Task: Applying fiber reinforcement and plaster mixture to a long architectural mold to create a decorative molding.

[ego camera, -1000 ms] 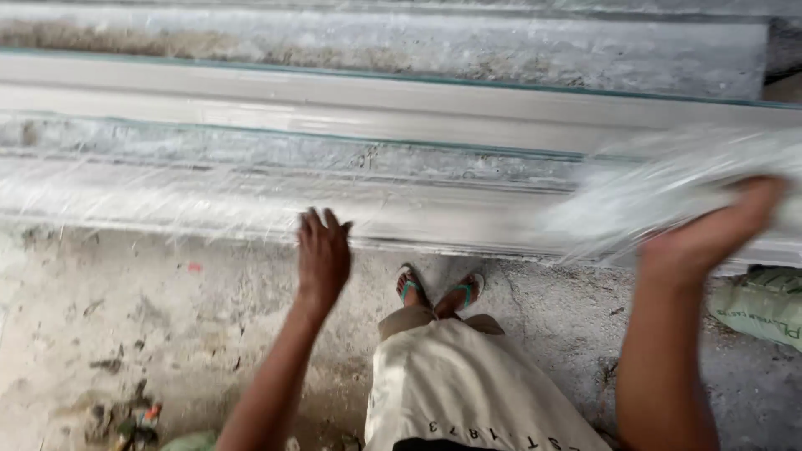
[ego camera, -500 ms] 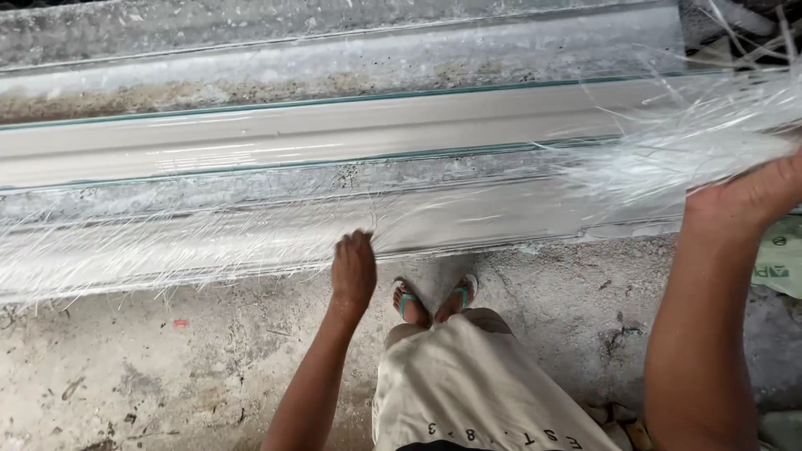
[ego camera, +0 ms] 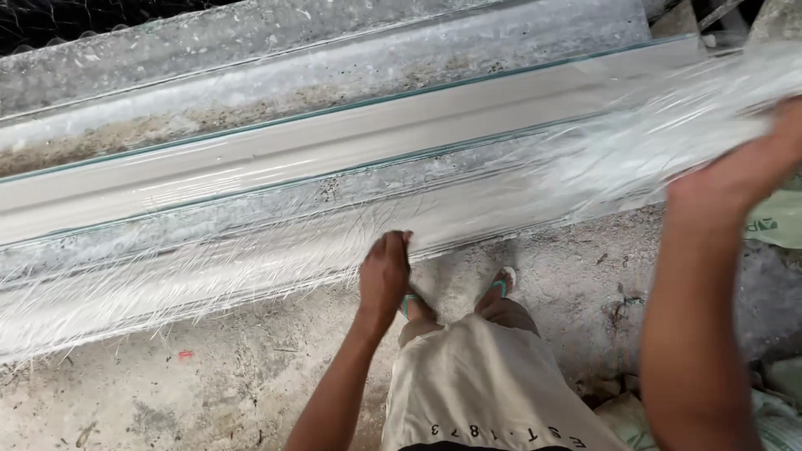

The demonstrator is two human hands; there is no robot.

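Nearest the lens, a beige garment (ego camera: 484, 384) with dark lettering along its hem, two feet in green-strapped sandals (ego camera: 455, 296) poking out just beyond it on rough, gritty concrete ground (ego camera: 209, 392). A small red scrap (ego camera: 185, 355) lying on that ground off to the left.

Left hand (ego camera: 385, 271) reaching forward, palm down, fingers curled and pressed onto the near edge of the long wrapped panel (ego camera: 292, 163), right where the clear plastic film (ego camera: 635, 142) lies stretched over it. No grasp to be seen there, just flat pressing contact.

Right hand (ego camera: 743, 171) up high at the right edge, closed around a bunched, gathered length of that film, pulled taut and slanting across the panel's right end. Fingers mostly buried in the plastic.

Panel itself running from lower left to upper right, pale grey with thin greenish edges, film wrinkled and streaky along its near side, smoother over the middle band.

Further back, another long dusty strip (ego camera: 276, 75), speckled with dirt, parallel to the first. At the far right, a green printed sack (ego camera: 773, 225) on the ground just beside the right wrist.
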